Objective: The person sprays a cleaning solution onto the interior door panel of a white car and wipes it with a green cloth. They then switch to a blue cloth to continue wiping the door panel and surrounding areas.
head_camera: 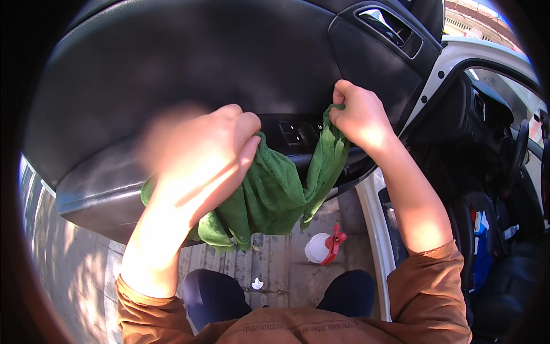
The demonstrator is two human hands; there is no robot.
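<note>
A green microfibre cloth [275, 185] hangs in folds between my two hands, in front of the black inner panel of an open car door [206, 56]. My left hand [210, 150] pinches the cloth's upper left part between thumb and fingers; part of this hand is blurred and overexposed. The cloth's upper right corner is gripped by my right hand [361, 114], just right of the window switches [296, 132] on the armrest. Some of the switch panel is hidden behind the cloth.
On the paving below stands a white spray bottle with a red trigger head [333, 245]. A white scrap [257, 284] lies near my knees. To the right are the white door frame [374, 215], dark car seat and steering wheel [517, 150]. The chrome door handle [380, 23] is at upper right.
</note>
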